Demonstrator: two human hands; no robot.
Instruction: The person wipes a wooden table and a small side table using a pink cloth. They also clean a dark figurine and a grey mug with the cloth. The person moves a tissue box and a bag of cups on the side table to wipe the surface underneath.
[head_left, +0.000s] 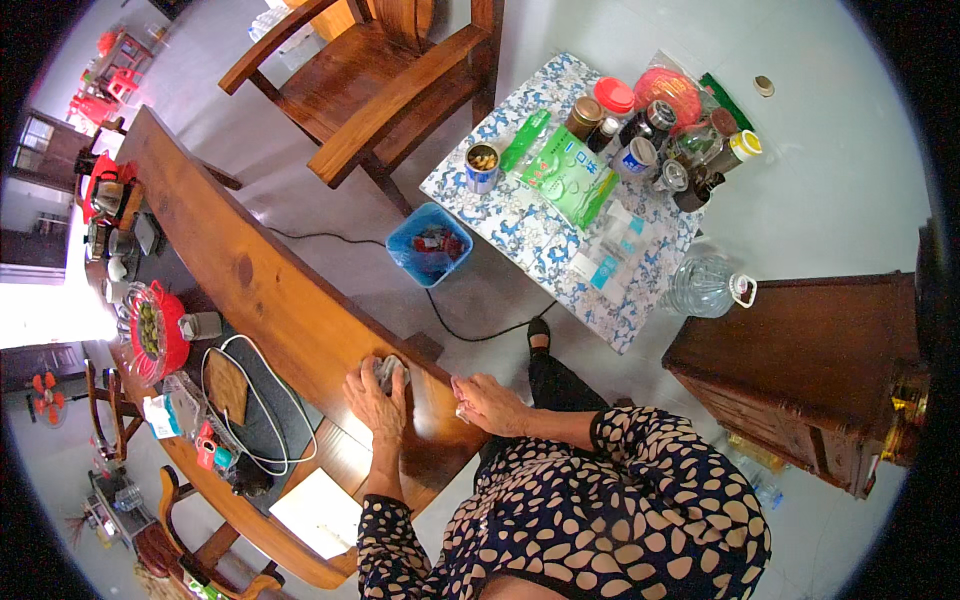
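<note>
My left hand (377, 401) presses a crumpled grey cloth (391, 373) onto the glossy wooden table (300, 319), close to its edge. The fingers curl around the cloth and partly hide it. My right hand (491, 405) is at the table's near corner, its fingers curled together. A small whitish scrap (463, 413), perhaps tissue, pokes out between those fingers; most of it is hidden. To the left of my left hand, a white cable (304, 409) loops over a dark inset tray (281, 420) and a small wooden board (226, 386).
A red basket (176, 337) and a white sheet (319, 514) rest on the wooden table. Jars and a green packet (568, 174) stand on a floral-covered table (517, 247). Between lie a blue bin (429, 244) and a black floor cable (465, 339). A wooden armchair (375, 82) stands beyond; a dark cabinet (795, 330) is right.
</note>
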